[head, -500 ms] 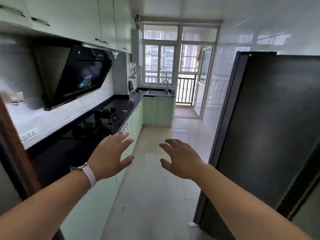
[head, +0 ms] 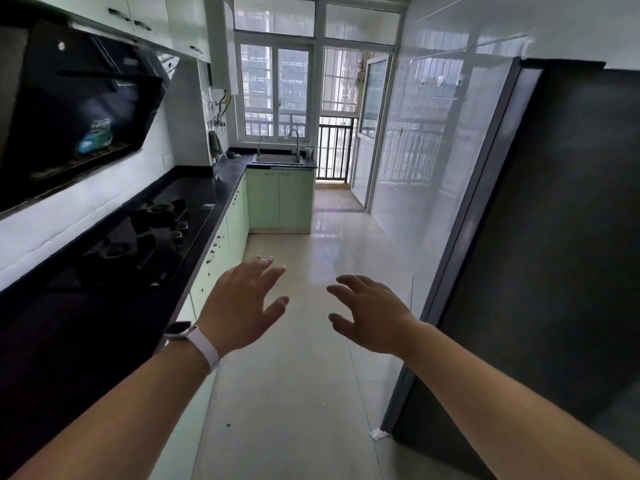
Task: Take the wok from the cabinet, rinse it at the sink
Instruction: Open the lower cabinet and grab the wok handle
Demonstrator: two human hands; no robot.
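Observation:
My left hand [head: 242,303] and my right hand [head: 370,313] are stretched out in front of me over the floor, both empty with fingers spread. A white watch is on my left wrist. The steel sink [head: 278,159] with its faucet [head: 294,140] sits at the far end of the kitchen under the window. Pale green base cabinets [head: 225,244] run along the left below the black counter, and more [head: 280,202] stand under the sink, all with doors closed. No wok is visible.
A black gas hob [head: 145,233] lies in the dark counter at left, under a black range hood [head: 79,109]. A tall dark fridge [head: 554,254] stands close on the right. The tiled floor aisle [head: 311,271] leads to the sink and a balcony doorway [head: 334,150].
I have moved forward into the kitchen; the hob, counter and sink look nearer. Both hands stay out in front, open and empty.

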